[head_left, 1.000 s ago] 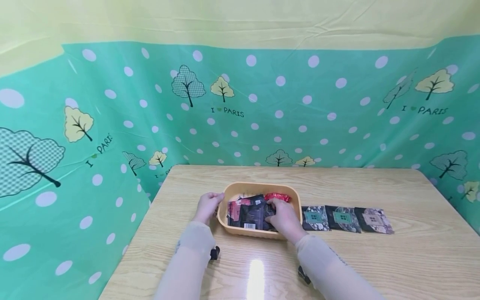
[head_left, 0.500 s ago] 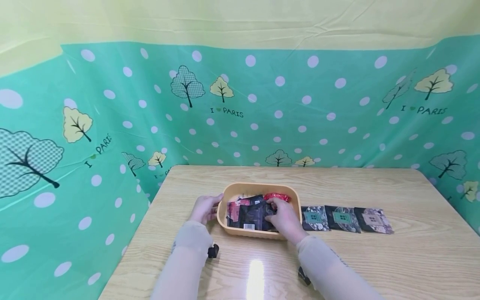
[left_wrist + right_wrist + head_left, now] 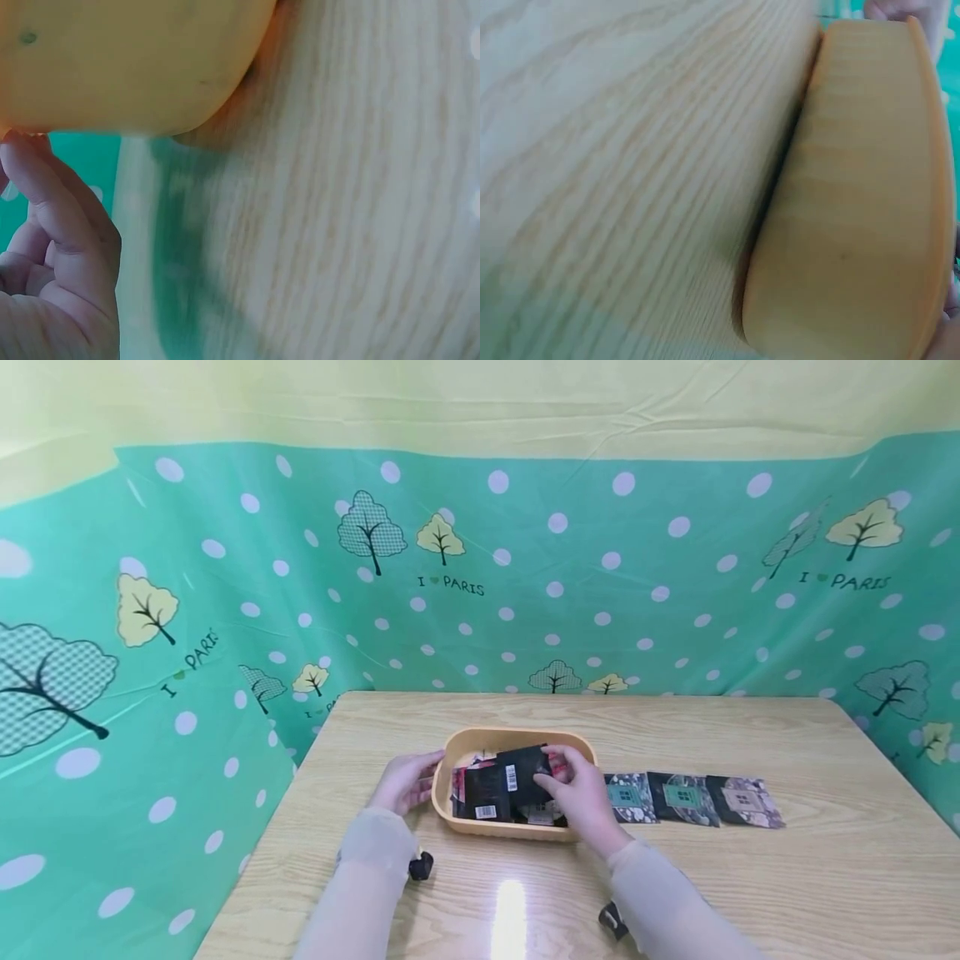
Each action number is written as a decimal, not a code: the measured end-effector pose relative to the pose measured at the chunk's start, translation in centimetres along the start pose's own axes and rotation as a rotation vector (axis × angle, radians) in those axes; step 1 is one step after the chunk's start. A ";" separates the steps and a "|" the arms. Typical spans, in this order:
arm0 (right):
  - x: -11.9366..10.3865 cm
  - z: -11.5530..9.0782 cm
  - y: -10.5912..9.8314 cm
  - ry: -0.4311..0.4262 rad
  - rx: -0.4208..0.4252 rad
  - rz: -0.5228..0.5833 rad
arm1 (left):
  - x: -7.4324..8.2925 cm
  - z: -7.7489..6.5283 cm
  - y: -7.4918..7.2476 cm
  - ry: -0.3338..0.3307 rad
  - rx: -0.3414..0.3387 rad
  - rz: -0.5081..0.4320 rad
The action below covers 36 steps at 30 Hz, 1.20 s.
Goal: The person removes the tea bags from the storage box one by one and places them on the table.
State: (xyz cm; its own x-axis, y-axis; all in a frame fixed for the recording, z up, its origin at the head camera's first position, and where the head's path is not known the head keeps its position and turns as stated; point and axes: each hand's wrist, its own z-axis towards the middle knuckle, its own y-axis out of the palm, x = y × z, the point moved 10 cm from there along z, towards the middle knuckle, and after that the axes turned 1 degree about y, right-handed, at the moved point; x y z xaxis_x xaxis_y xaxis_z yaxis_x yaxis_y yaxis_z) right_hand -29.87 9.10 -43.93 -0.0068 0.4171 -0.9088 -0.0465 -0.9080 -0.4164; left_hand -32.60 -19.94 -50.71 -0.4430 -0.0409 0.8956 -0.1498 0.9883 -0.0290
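Sachets (image 3: 682,798) lie at the tub (image 3: 510,832)'s three o'clock, three seemingly done, more inside, right hand (image 3: 582,793) fingers clamping a black packet (image 3: 527,773), left hand (image 3: 402,783) fingers loose.

Bare bench (image 3: 750,893) offers passage in front of the basket (image 3: 506,832), between the forearms, and along a strip behind it up to the patterned cloth (image 3: 525,635), which walls off the far side. Sideways entry meets the basket's raised rim; the left hand (image 3: 403,782) blocks its left end. From above, the right hand (image 3: 585,793) and its black packet (image 3: 517,777) obstruct the mouth, leaving the back-left corner freer. Flat packets (image 3: 682,797) on the right allow passage over them
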 end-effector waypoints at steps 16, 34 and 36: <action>2.4 -0.6 -3.6 0.165 0.045 0.207 | -0.4 -0.3 0.0 0.035 0.030 -0.010; 3.3 -1.1 -10.2 0.173 0.073 0.223 | -0.4 -0.2 0.2 0.025 0.025 -0.017; 3.6 -1.3 -10.9 0.179 0.081 0.216 | -0.5 -0.2 0.1 0.025 0.028 -0.018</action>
State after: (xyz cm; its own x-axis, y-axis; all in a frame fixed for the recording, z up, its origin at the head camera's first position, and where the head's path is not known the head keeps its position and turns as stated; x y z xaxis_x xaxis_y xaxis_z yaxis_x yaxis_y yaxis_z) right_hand -28.07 20.44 -42.70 0.1512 0.1947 -0.9691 -0.1431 -0.9658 -0.2163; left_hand -32.20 -19.73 -51.02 -0.4175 -0.0545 0.9070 -0.1824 0.9829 -0.0249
